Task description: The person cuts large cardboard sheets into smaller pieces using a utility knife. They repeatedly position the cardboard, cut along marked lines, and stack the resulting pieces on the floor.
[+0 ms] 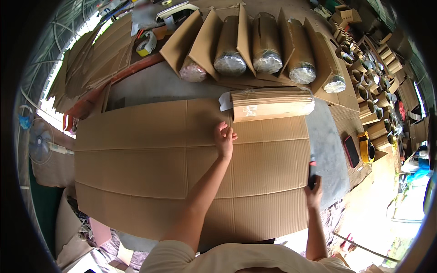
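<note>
A large flat sheet of corrugated cardboard [136, 170], creased in long and cross lines, covers much of the grey worktable. On its far edge lies a corrugated cardboard roll [273, 104] lengthwise, with clear film over its right end and a white flap at its left. My left hand [225, 138], fingers loosely bent and apart, is over the sheet just short of the roll's left end and holds nothing. Past the sheet's right edge, my right hand [314, 191] grips a black and red utility knife [312, 172], its tip pointing away from me.
Several film-wrapped cardboard rolls [267, 44] stand between cardboard dividers along the back. At right lie a phone [351, 152] and a yellow tape dispenser [367, 148]. Stacked cardboard tubes [367, 105] fill the right side. A fan [41, 140] stands at left, below cardboard sheets [109, 51].
</note>
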Demonstrator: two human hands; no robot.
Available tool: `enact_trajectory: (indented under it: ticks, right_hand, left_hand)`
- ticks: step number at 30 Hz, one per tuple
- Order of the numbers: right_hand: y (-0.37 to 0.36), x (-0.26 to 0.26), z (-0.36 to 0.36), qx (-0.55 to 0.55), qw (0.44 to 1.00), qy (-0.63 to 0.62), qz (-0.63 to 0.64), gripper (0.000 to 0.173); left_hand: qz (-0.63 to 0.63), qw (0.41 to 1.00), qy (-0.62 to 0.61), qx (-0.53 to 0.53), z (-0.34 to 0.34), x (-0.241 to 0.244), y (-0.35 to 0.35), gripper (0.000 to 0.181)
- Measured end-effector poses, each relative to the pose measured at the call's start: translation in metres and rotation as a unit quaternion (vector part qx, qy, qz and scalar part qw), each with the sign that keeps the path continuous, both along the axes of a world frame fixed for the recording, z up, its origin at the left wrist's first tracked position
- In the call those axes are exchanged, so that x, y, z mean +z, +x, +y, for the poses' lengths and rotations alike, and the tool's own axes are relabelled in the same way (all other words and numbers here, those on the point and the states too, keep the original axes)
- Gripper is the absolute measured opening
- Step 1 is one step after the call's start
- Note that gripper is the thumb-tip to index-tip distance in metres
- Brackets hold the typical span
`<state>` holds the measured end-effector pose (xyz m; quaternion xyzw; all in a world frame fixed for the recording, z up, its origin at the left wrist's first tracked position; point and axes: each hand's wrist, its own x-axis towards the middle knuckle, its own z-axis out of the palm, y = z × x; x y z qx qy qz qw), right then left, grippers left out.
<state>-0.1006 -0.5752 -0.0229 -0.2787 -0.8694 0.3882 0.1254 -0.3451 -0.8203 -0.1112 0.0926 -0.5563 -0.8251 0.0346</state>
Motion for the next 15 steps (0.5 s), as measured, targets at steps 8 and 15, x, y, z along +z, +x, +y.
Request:
enact_trajectory:
  ticks: [8, 15]
  right_hand:
    - [-0.065, -0.039, -0.152, 0.177, 0.967, 0.173, 0.061, 0.046]
    - [-0.070, -0.055, -0.159, 0.171, 0.940, 0.295, 0.013, 0.048]
  left_hand:
    - [0.259, 0.785, -0.563, -0.003, -0.094, -0.007, -0.088, 0.039]
    - [0.146, 0.686, -0.668, -0.248, -0.089, 0.023, -0.169, 0.056]
